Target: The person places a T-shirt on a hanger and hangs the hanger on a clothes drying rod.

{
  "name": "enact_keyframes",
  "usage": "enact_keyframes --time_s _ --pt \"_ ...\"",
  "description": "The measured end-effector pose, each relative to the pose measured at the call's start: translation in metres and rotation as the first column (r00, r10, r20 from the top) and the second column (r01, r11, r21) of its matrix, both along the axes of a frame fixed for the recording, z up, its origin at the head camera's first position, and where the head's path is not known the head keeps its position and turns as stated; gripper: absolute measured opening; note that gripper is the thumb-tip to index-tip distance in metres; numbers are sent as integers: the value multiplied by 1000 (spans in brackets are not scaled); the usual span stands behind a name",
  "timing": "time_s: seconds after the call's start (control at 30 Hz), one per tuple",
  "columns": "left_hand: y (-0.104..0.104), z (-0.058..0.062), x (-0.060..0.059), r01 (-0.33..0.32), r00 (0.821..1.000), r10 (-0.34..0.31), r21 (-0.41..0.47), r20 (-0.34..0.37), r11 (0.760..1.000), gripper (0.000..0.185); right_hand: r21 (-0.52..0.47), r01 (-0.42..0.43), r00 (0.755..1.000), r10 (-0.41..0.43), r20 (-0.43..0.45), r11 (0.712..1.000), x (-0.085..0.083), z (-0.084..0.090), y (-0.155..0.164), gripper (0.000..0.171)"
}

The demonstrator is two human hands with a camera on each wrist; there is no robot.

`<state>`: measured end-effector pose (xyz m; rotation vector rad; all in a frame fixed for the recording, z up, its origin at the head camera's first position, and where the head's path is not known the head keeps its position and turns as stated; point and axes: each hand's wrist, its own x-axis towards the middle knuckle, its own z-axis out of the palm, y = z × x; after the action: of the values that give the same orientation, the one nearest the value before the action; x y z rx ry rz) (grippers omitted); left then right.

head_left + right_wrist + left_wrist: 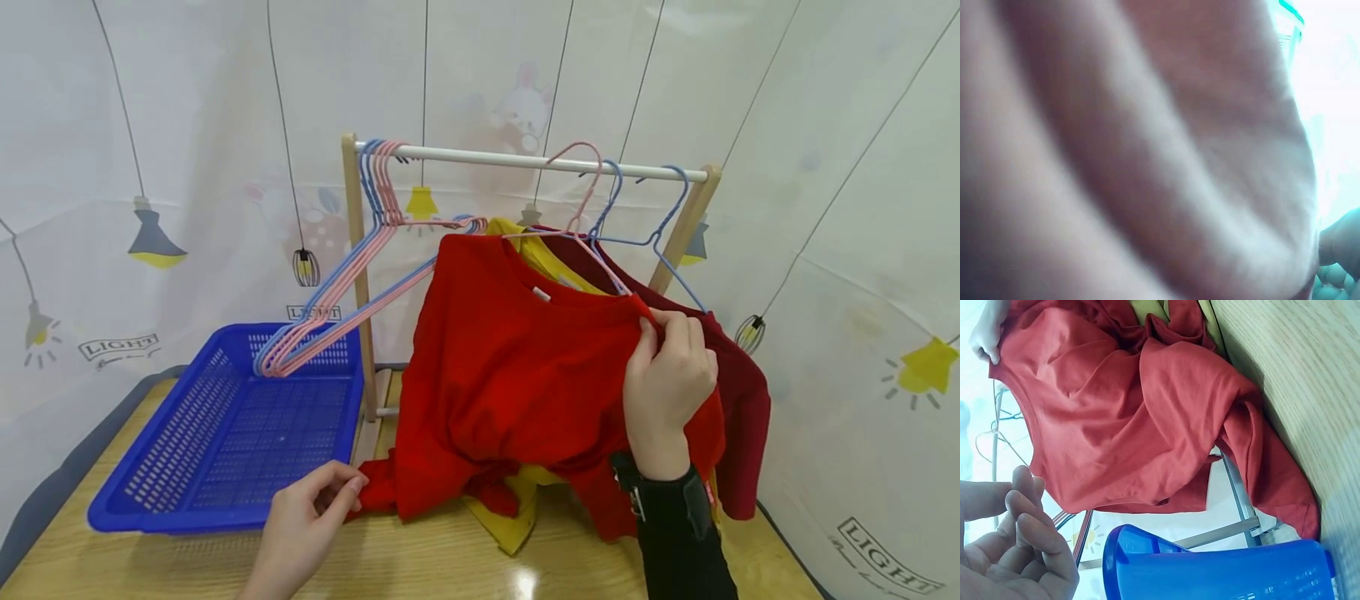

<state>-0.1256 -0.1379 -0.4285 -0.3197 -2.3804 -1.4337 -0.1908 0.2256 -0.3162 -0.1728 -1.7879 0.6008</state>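
A red long-sleeved shirt (517, 358) hangs spread out on a pink hanger (581, 217), whose hook is at the rail. My right hand (671, 375) pinches the shirt at the shoulder beside the neckline, close to the hanger's end. My left hand (307, 517) is by the lower left sleeve in the head view. In the left wrist view its fingers (1035, 531) are loosely curled, apart from the cloth and with nothing in them. Behind the red shirt hang a yellow shirt (558, 265) and a dark red shirt (738, 392), with blue hangers. Blurred close surfaces fill most of the right wrist view.
A wooden rack with a white rail (480, 158) stands on the wooden table (420, 558). Several pink and blue hangers (322, 308) hang at its left end. Left of the rack is a blue plastic basket (270, 442). A printed curtain (210, 100) surrounds the table.
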Motion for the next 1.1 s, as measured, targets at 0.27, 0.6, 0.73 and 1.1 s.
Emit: enact_keyframes --time_s 0.27,0.6,0.73,1.1 --pt "0 -1 0 4 999 -4 -4 -49 1000 14 -25 14 1000 -15 -13 1000 -8 11 3 29" --pt "2 3 0 3 998 -2 -5 57 1000 10 20 1 1000 -1 13 1000 -19 6 0 27" --pt "2 3 0 3 999 -3 -7 49 1000 11 35 -5 1000 4 19 999 -21 0 0 25" --pt "5 -3 -3 38 999 -38 0 -11 999 15 44 -28 999 26 41 999 -22 -19 6 24"
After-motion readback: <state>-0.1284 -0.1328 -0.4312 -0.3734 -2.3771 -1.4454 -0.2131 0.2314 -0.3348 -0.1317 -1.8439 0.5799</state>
